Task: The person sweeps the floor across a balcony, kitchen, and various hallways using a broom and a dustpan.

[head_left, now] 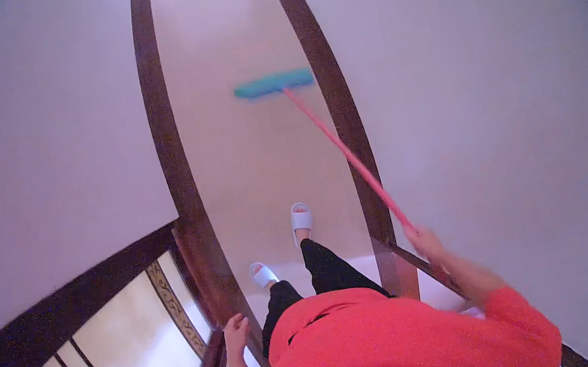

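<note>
My right hand (424, 241) is closed around the upper end of the pink pole (341, 148) of a mop. The wide teal mop head (273, 83) lies crosswise on the pale floor ahead, its right end close to the dark skirting on the right; its outline is slightly blurred. At my left side, my left hand (236, 333) hangs beside the dark wooden railing with loosely bent fingers and nothing in them.
Dark skirting runs along both sides of the narrow floor (241, 153), below pale walls. A railing (76, 285) with thin dark bars and a patterned strip stands at the lower left. My feet wear white slippers (301, 217), the right one ahead. Another dark rail (427, 266) lies beneath my right forearm.
</note>
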Motion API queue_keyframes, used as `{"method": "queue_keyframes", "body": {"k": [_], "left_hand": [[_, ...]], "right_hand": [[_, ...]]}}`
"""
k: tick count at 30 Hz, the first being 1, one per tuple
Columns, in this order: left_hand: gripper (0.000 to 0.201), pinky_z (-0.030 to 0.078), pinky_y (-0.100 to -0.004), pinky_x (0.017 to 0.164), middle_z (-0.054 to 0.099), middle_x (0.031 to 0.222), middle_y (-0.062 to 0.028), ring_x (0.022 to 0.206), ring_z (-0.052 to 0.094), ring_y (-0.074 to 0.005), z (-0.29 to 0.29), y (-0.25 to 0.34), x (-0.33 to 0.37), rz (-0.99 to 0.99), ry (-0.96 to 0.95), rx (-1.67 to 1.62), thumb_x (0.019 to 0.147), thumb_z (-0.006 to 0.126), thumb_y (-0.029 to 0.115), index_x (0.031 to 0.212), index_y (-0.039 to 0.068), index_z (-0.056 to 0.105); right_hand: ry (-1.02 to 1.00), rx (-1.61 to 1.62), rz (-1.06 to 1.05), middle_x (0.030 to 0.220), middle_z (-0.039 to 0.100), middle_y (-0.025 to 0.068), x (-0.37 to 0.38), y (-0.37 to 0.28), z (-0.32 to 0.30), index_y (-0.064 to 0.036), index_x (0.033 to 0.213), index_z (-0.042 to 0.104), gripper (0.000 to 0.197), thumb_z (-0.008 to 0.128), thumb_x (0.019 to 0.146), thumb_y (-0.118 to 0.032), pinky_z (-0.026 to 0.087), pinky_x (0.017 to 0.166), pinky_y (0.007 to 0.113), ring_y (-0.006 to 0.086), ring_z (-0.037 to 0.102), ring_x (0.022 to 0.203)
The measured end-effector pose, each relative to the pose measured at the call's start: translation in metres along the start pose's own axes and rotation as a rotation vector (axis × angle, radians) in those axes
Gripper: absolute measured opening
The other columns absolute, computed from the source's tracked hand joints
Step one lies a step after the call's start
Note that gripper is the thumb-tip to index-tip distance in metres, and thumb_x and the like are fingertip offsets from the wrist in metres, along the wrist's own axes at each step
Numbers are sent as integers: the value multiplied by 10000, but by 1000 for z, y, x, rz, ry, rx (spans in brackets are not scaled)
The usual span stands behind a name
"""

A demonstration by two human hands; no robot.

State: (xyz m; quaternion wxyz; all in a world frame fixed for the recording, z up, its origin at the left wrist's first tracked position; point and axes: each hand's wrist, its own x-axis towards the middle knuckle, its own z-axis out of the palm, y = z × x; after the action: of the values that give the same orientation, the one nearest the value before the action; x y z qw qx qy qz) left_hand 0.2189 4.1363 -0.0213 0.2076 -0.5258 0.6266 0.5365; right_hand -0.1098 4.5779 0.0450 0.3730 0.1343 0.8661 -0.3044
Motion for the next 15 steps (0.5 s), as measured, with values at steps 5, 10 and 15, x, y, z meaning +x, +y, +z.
{"method": "queue_keyframes", "body": {"k": [5,10,15], "left_hand": [[373,464,-255,659,615,842,-80,713,567,-125,21,94,30,150,-15,110,811,598,194,1115,-13,540],[384,467,-267,717,614,880,-88,773,579,-147,26,140,31,139,-58,25,813,595,165,1138,-23,518],[379,469,-273,718,616,873,-87,779,583,-150,20,97,8,92,-6,14,806,602,161,1126,-26,524]], "right_hand": [[-131,-368,522,913,597,276,-167,117,-22,-16,984,625,654,329,854,-585,418,791,473,396,572,940],[-92,-367,581,927,589,287,-164,123,-16,-28,948,642,648,319,854,-581,409,803,498,430,554,936],[-86,-216,481,701,583,183,-61,165,-4,12,832,616,651,338,851,-577,426,625,435,313,561,680]]}}
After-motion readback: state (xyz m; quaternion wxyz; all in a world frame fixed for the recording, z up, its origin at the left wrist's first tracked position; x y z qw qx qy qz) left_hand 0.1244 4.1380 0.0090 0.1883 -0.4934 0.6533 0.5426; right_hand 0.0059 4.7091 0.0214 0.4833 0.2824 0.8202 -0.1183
